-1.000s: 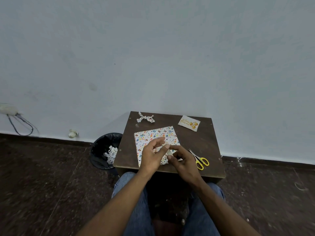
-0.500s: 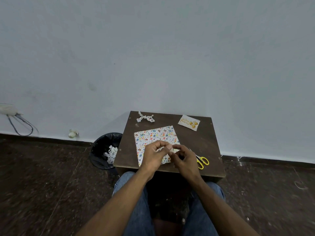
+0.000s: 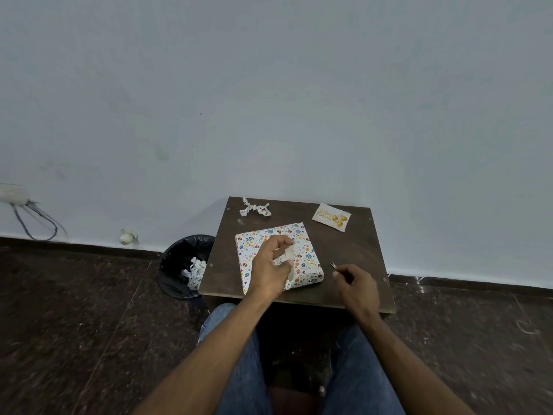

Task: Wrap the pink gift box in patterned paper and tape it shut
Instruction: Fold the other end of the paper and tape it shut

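The gift box (image 3: 302, 235), fully covered in white paper with colourful prints, lies flat in the middle of the small dark table (image 3: 353, 247). My left hand (image 3: 269, 265) hovers over the box and pinches a whitish translucent piece of tape (image 3: 289, 253) between thumb and fingers. To the right of the box, my right hand (image 3: 356, 284) has its fingers curled over the scissors (image 3: 332, 265). Only the scissors' blade tips show, and whether the hand grips them is hidden.
A crumpled scrap of patterned paper (image 3: 255, 207) lies at the table's back left, a birthday card (image 3: 331, 216) at the back right. A black bin (image 3: 185, 265) with paper scraps stands on the floor left of the table. The wall is right behind.
My hands, together over the box's near edge before, have parted. The right hand moved right onto the scissors; the left stayed over the box with the tape.
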`<state>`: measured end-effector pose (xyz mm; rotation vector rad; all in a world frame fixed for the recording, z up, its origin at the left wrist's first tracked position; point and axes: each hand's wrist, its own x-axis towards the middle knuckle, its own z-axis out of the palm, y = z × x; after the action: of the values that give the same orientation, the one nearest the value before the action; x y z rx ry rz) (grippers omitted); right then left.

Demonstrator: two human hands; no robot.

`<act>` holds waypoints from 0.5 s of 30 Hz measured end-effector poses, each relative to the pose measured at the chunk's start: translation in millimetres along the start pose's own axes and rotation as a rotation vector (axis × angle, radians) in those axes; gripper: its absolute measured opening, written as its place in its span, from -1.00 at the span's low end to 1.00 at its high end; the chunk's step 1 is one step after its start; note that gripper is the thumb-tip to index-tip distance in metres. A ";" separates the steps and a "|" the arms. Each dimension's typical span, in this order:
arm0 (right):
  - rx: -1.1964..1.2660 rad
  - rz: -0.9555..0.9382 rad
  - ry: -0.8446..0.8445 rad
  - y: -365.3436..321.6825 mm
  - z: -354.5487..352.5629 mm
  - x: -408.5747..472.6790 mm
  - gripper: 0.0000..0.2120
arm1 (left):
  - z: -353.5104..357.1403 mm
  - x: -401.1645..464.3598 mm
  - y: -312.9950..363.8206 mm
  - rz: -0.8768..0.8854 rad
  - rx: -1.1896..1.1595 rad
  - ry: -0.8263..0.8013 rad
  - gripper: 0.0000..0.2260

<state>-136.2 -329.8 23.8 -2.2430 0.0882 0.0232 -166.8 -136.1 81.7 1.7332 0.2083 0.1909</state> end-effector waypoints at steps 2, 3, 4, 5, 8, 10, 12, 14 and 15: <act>-0.244 0.093 0.031 13.5 -9.1 7.2 -0.89 | -2.1 0.3 0.7 0.007 0.006 0.005 -0.56; -0.338 0.124 0.008 20.5 -12.4 9.4 -0.85 | -2.9 -0.5 1.7 0.000 0.005 -0.004 -0.56; -0.413 0.148 -0.027 26.1 -15.0 10.3 -0.81 | -3.6 -1.4 2.9 -0.010 0.000 -0.015 -0.57; -0.471 0.166 -0.064 31.4 -15.9 10.8 -0.77 | -3.9 -2.5 3.7 -0.018 -0.009 -0.022 -0.57; -0.548 0.184 -0.105 40.6 -17.1 12.2 -0.70 | -2.8 -4.9 5.2 -0.026 -0.051 -0.040 -0.63; -0.554 0.190 -0.099 39.4 -18.0 13.6 -0.68 | -1.4 -5.4 5.7 -0.013 -0.064 -0.054 -0.72; -0.592 0.182 -0.106 36.5 -18.1 13.4 -0.66 | -0.1 -4.8 4.5 0.012 -0.016 -0.045 -0.77; -0.625 0.180 -0.121 33.1 -18.3 13.6 -0.64 | 0.6 -2.8 1.7 0.062 0.049 0.006 -0.76; -0.638 0.181 -0.133 30.6 -18.5 13.9 -0.64 | 0.8 -2.0 0.4 0.080 0.067 0.047 -0.75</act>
<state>-124.8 -364.1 10.9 -2.8530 0.2389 0.3404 -168.6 -137.3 81.9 1.8065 0.1821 0.2867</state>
